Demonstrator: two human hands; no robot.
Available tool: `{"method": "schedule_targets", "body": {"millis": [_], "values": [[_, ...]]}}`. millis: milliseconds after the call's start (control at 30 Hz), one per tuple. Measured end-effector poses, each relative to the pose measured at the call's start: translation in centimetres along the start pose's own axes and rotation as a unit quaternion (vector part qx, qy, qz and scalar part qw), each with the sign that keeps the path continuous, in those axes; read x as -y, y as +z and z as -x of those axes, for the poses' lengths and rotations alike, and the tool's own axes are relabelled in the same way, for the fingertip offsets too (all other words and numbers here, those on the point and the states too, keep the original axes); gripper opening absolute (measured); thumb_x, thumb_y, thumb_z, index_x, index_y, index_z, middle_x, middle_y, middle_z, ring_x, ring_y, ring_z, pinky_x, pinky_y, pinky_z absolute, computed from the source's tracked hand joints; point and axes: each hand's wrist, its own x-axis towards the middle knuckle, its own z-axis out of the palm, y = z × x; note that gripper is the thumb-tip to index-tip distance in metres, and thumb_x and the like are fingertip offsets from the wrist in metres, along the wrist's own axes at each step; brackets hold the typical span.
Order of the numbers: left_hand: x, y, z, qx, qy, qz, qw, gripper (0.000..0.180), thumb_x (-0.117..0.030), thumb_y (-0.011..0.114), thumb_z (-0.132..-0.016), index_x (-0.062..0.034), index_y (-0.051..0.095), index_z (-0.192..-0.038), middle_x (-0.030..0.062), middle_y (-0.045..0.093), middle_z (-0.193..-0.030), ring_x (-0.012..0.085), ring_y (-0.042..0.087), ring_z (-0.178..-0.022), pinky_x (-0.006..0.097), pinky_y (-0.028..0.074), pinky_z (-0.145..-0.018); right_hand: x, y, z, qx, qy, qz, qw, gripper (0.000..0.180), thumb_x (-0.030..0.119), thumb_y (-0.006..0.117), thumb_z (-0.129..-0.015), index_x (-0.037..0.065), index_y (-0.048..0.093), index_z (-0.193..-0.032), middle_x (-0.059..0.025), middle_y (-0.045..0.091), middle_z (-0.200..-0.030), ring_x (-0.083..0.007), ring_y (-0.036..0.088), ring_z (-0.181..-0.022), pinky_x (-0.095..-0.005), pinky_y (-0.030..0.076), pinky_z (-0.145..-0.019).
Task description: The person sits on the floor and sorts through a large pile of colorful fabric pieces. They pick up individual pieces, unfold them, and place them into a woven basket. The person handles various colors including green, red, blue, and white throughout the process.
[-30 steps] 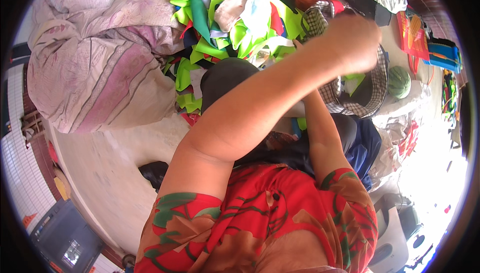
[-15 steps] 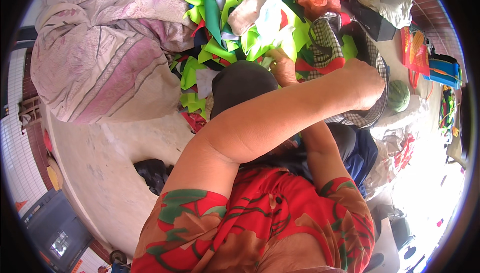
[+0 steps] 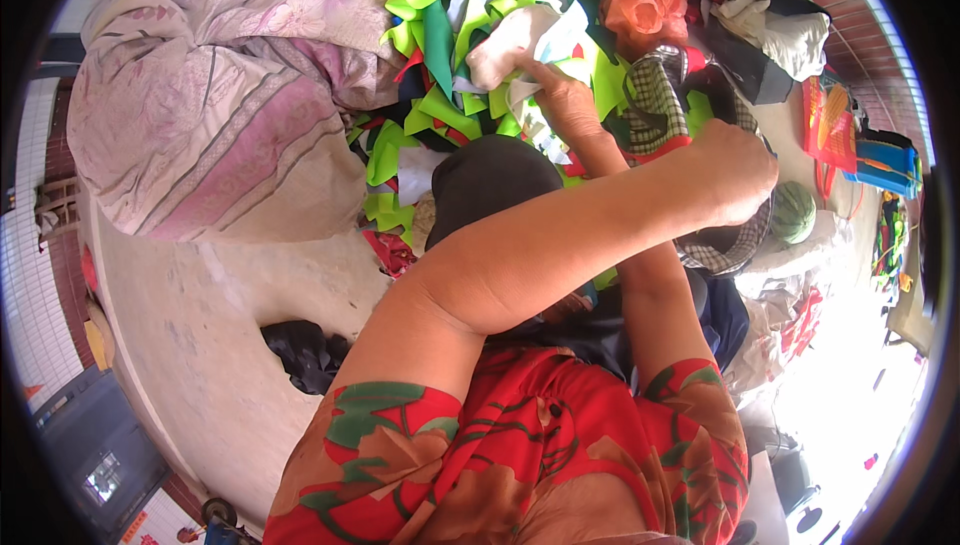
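Observation:
My left arm crosses over my right arm, so my left hand [image 3: 735,173] is on the right side. It is closed at the rim of a checked cloth bag [image 3: 655,110]; its fingers curl down out of sight, and what they hold cannot be made out. My right hand [image 3: 570,110] reaches forward over a heap of fabric scraps [image 3: 440,115], bright green, dark green, red and white. Its forefinger is stretched out and touches a pale pinkish cloth piece [image 3: 500,50]. A whitish scrap [image 3: 530,110] lies under that hand. A dark rounded shape [image 3: 495,180] partly covers the heap.
A large bundle in pale pink patterned cloth [image 3: 210,135] stands at left. Beyond the bag are an orange-red plastic bag [image 3: 645,10] and a dark box with white cloth [image 3: 770,30]. A striped green melon [image 3: 793,212] sits at right. A black bag [image 3: 305,353] lies on the floor.
My right hand has moved forward from the near part of the heap to the pale cloth piece, its forefinger now stretched out. My left hand stays by the checked bag. The view has shifted slightly.

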Motion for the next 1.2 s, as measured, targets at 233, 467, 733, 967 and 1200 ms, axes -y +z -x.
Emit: {"method": "schedule_targets", "body": {"millis": [233,467,733,967,1200], "values": [[0.0,-1.1,-0.2,-0.022,-0.011,0.01,1.0,0.02,-0.022,0.065,-0.077,-0.0027,0.068,-0.08,0.0154,0.067,-0.078,0.032,0.067,-0.075,0.042,0.053,-0.068,-2.4,-3.8,4.3,-0.188,0.121,-0.565,0.794,0.031,-0.009,0.052,-0.074,0.008,0.06,-0.098,-0.0081,0.061,-0.091,-0.0172,0.059,-0.083,-0.0299,0.049,-0.071],[2.5,-2.5,-1.4,-0.217,0.014,0.169,0.961,0.02,-0.021,0.065,-0.075,-0.0062,0.069,-0.087,0.0142,0.067,-0.079,0.0268,0.066,-0.073,0.036,0.052,-0.068,-5.6,-11.2,13.7,-0.256,0.052,-0.786,0.56,0.042,0.035,0.057,-0.087,0.007,0.053,-0.118,-0.0085,0.056,-0.12,-0.0238,0.048,-0.116,-0.0394,0.036,-0.101],[2.6,-5.4,-0.3,-0.167,-0.093,0.399,0.897,0.024,-0.013,0.06,-0.087,0.0028,0.059,-0.104,0.0091,0.066,-0.09,0.0127,0.062,-0.075,0.024,0.049,-0.066,-5.9,-15.5,19.6,-0.287,0.015,-0.836,0.468,0.041,0.034,0.055,-0.089,0.004,0.055,-0.117,-0.0122,0.06,-0.113,-0.0271,0.057,-0.104,-0.0422,0.046,-0.092],[2.2,-6.1,0.1,-0.163,-0.125,0.371,0.906,0.026,-0.019,0.056,-0.09,-0.0001,0.059,-0.107,0.0067,0.067,-0.094,0.0131,0.062,-0.078,0.026,0.048,-0.066,-11.3,-21.4,22.9,-0.457,0.109,-0.586,0.66,0.036,0.036,0.05,-0.092,0.007,0.055,-0.113,-0.0095,0.059,-0.111,-0.0248,0.058,-0.1,-0.0412,0.049,-0.086],[2.7,-5.1,-0.5,-0.196,-0.094,0.343,0.914,0.021,-0.014,0.062,-0.085,0.0012,0.063,-0.098,0.0091,0.068,-0.086,0.0141,0.063,-0.073,0.026,0.05,-0.065,-15.6,-23.7,22.6,-0.302,0.384,-0.199,0.85,0.029,0.022,0.06,-0.082,0.006,0.056,-0.106,-0.0085,0.061,-0.088,-0.0214,0.058,-0.074,-0.0342,0.05,-0.073]]}}
